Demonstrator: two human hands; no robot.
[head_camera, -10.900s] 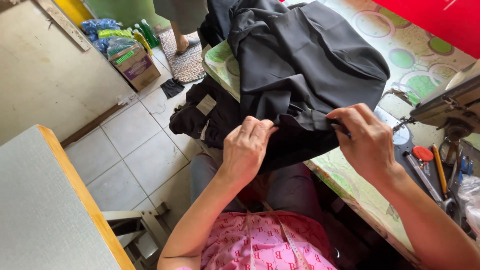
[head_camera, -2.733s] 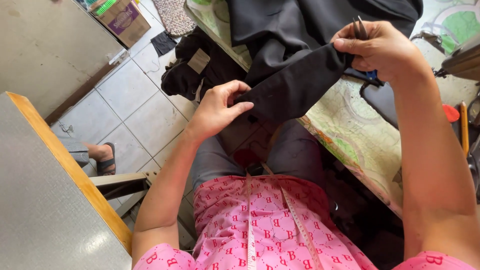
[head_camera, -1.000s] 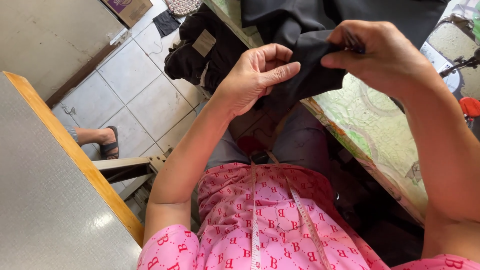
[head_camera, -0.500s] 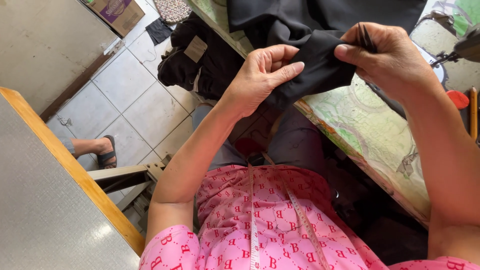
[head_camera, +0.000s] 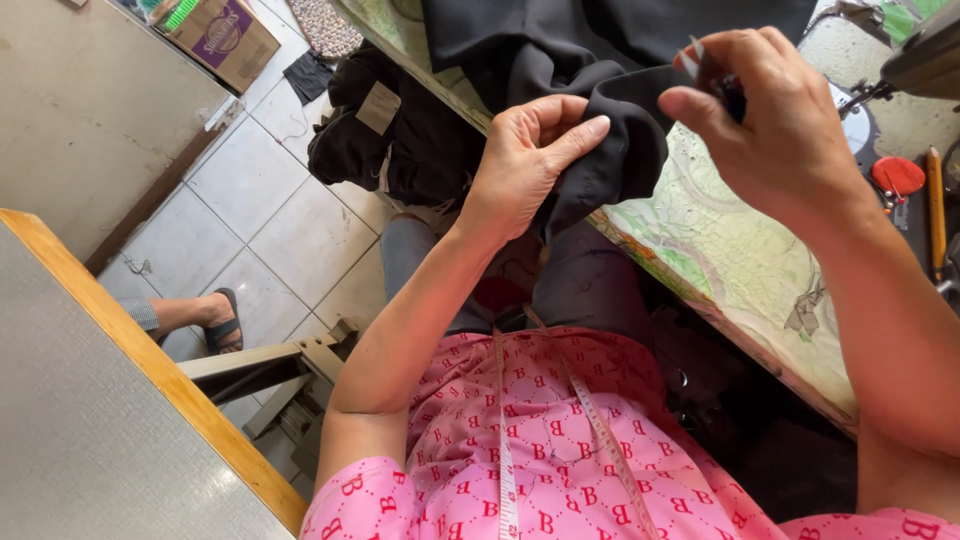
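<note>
Up over the bench (head_camera: 740, 260) edge, the left hand (head_camera: 525, 165) is pinching a fold of the black fabric (head_camera: 600, 110), fingers closed tight on it, thumb on top. The right hand (head_camera: 775, 120) is gripping a small dark tool (head_camera: 715, 75) right at the cloth, can't tell exactly what it is, maybe snips. Compared to a few seconds back, both hands are sitting closer together and the fold is bunched up shorter between them, so I'm guessing the picking at that seam is getting going. Rest of the garment is lying piled on the bench, sewing machine (head_camera: 920, 60) off to the right, pink shirt (head_camera: 560, 450) and tape measure (head_camera: 505, 440) hanging below
</note>
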